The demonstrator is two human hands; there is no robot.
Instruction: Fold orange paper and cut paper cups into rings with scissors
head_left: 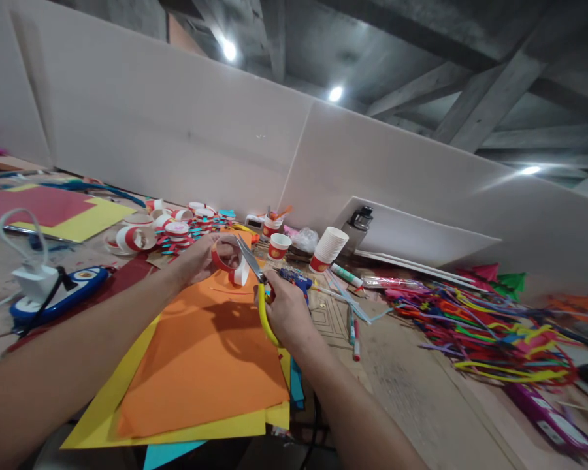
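My right hand (287, 310) is closed round the yellow handles of a pair of scissors (255, 277). Their blades point up and left into a red and white paper cup ring (228, 261). My left hand (200, 258) pinches that ring and holds it above an orange paper sheet (206, 365). A curled white strip hangs from the ring beside the blades. Yellow sheets (127, 385) and a blue one lie under the orange sheet.
Cut cup rings (169, 225) lie behind my hands, a stack of paper cups (329, 248) and a single cup (278, 246) to the right. A blue glue gun (296, 282), pens, a heap of coloured strips (490, 326), and a power strip (53, 294) surround the sheets.
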